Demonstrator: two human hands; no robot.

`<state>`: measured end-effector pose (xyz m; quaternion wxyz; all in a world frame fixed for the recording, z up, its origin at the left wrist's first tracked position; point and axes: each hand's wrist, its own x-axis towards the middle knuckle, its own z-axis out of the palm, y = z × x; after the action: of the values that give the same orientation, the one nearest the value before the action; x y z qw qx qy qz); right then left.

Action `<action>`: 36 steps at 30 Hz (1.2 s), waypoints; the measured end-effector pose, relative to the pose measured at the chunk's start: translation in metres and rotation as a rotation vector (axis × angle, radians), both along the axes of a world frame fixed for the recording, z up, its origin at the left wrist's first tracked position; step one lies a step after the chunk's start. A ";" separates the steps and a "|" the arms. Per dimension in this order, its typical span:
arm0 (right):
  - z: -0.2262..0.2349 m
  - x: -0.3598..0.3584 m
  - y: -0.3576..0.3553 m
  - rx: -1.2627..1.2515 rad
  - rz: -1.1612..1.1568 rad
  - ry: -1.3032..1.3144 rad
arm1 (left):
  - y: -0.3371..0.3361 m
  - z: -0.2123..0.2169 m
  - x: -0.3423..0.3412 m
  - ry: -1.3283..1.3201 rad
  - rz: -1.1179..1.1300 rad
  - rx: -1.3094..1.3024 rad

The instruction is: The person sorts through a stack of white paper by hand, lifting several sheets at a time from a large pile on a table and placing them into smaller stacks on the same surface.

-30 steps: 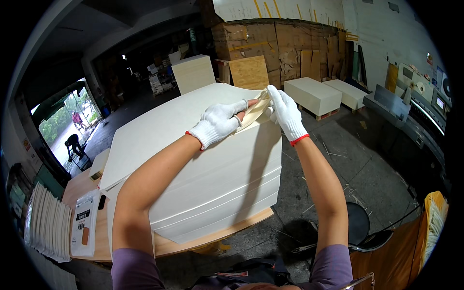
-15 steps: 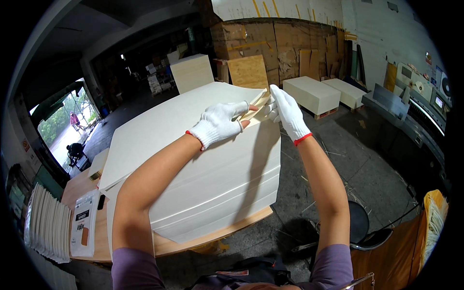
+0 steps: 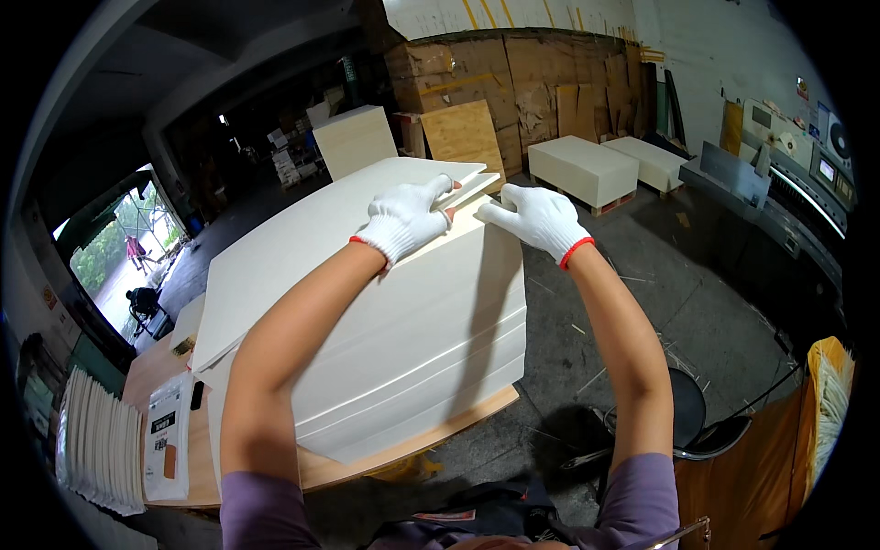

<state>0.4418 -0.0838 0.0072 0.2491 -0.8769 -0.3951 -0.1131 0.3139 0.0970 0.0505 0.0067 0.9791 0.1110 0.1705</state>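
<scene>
A tall stack of large white paper sheets (image 3: pixel 403 321) lies on a wooden pallet board (image 3: pixel 440 435) in front of me. Both my hands wear white knit gloves with red cuffs. My left hand (image 3: pixel 403 220) presses down on the top sheets near the stack's far right corner, fingers spread over the lifted edge. My right hand (image 3: pixel 536 218) grips that same corner from the right side, pinching the edges of a few top sheets that are fanned slightly apart.
A flat packet and a pile of white sheets (image 3: pixel 101 440) sit at the lower left. More white stacks on pallets (image 3: pixel 587 170) stand behind, with cardboard and plywood (image 3: pixel 467 133) against the wall. A cutting machine (image 3: pixel 788 192) is at right, a black stool (image 3: pixel 697 426) below.
The thin tan strip held between my hands earlier is gone from view. Both hands have dropped onto the stack's far corner, the left now flat on the top sheets.
</scene>
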 end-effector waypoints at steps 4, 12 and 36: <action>0.005 -0.004 -0.003 -0.047 -0.009 -0.033 | 0.006 0.000 0.017 0.054 0.071 0.025; 0.023 0.010 -0.002 -0.014 0.142 -0.270 | 0.006 -0.004 0.016 0.063 0.014 0.013; -0.020 0.011 0.034 0.695 0.135 0.244 | 0.008 -0.006 -0.017 -0.093 -0.221 -0.512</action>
<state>0.4525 -0.0502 -0.0125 0.5842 -0.7190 -0.3574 -0.1186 0.2966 0.1050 0.0441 0.2775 0.9427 0.0428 0.1800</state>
